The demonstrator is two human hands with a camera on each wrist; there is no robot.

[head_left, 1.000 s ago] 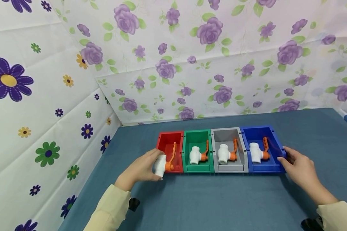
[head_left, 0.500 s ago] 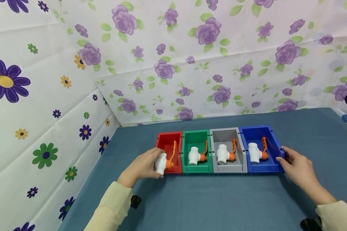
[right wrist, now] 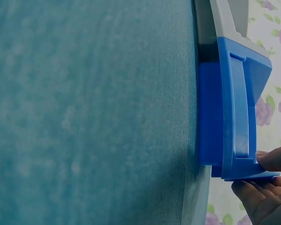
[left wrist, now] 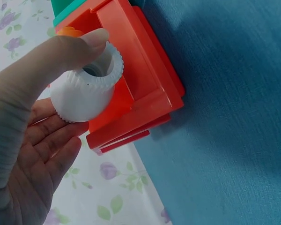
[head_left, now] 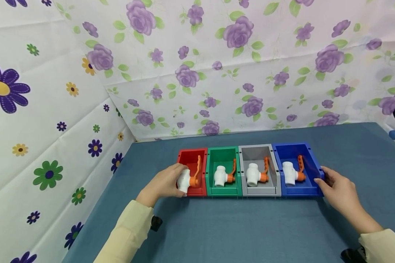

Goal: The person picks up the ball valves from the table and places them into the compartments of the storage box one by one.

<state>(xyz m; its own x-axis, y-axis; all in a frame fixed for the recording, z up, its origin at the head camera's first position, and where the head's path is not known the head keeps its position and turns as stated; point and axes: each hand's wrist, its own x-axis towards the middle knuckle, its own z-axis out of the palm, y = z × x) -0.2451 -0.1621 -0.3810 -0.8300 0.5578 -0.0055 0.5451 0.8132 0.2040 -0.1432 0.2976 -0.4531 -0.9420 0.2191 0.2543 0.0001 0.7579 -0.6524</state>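
Note:
In the head view a white ball valve [head_left: 184, 180] with an orange lever handle is held between the thumb and fingers of my left hand [head_left: 161, 185], at the left front part of the red bin [head_left: 197, 194]. The left wrist view shows the thumb across the top of the valve's white body [left wrist: 82, 96] near its ribbed open end. Far right, my right hand [head_left: 343, 193] grips the right wall of the blue bin [head_left: 304, 192], thumb inside and fingers outside. The right wrist view shows that hand [right wrist: 267, 201] at the bin's corner.
A green bin [head_left: 224, 193] and a grey bin [head_left: 263, 191] stand between the red and blue ones, side by side. Similar valves lie in the green [head_left: 220, 177], grey [head_left: 252, 175] and blue [head_left: 289, 174] bins. Floral cloth [head_left: 197, 98] hangs behind the blue-grey table [head_left: 233, 230].
My left hand has moved slightly right and up with the valve, which sits a little further over the red bin. The right hand keeps its hold on the blue bin.

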